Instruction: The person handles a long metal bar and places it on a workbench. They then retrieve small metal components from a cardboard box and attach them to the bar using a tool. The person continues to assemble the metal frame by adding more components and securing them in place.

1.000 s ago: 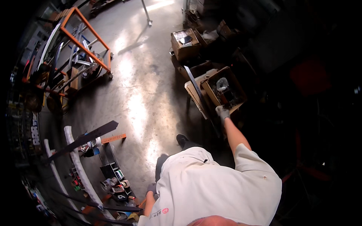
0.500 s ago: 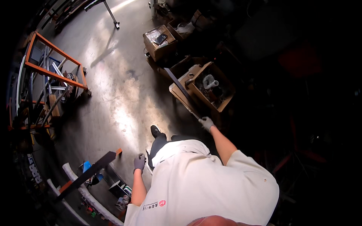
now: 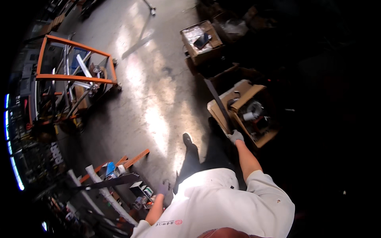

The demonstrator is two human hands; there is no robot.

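My right hand [image 3: 235,137], in a light grey glove, is closed around the near end of a long dark flat bar [image 3: 217,99]. The bar slants away to the far left, passing over a cardboard sheet [image 3: 219,116] beside an open cardboard box [image 3: 248,99]. Inside that box lies a clear plastic-wrapped roll [image 3: 253,111] among darker things I cannot make out. My left hand [image 3: 162,187], in a grey glove, hangs low at my left side near a dark beam [image 3: 115,181]. Motion smears its fingers, and nothing shows clearly in it.
An orange-framed cart [image 3: 77,77] loaded with metal profiles stands at the left. A carton [image 3: 201,41] with a dark phone-like object [image 3: 202,41] on it is at the far right. White-wrapped lengths [image 3: 109,194] and an orange bar [image 3: 137,158] lie lower left. The right side is very dark.
The scene has shifted rightward and turned in view as I move. My right hand keeps hold of the dark bar, now further along the cardboard box. My left hand has dropped lower in view and blurred.
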